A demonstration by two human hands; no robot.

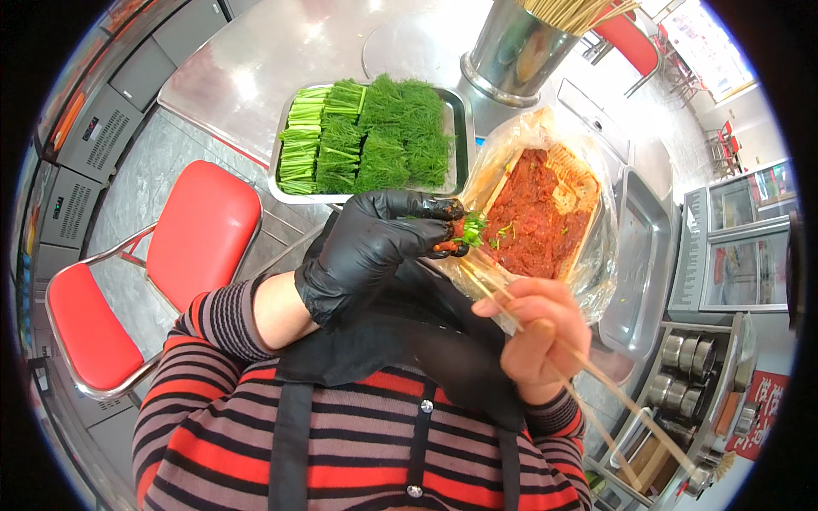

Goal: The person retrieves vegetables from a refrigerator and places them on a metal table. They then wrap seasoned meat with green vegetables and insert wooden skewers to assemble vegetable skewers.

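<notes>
My left hand [377,236], in a black glove, pinches a small bundle of green herbs [473,228] with reddish sauce on it. Sauce also smears the glove's fingertips. Bare, my right hand [546,335] grips two thin wooden skewers [610,380]; their front ends point towards the gloved fingers. Whether they touch the bundle I cannot tell. Just beyond the bundle stands a tub [578,172] lined with clear plastic, holding thick red paste [533,217] with a few green bits on it. Behind my left hand, a steel tray [461,128] carries cut feathery greens [383,140], likely dill, in rows.
A steel cylinder [517,57] full of wooden skewers [575,13] rises from the steel table [268,76] at the back. Right of the tub lies another steel tray [639,268]. A red folding chair [204,230] stands at left, shelves with steel pots [687,358] at right.
</notes>
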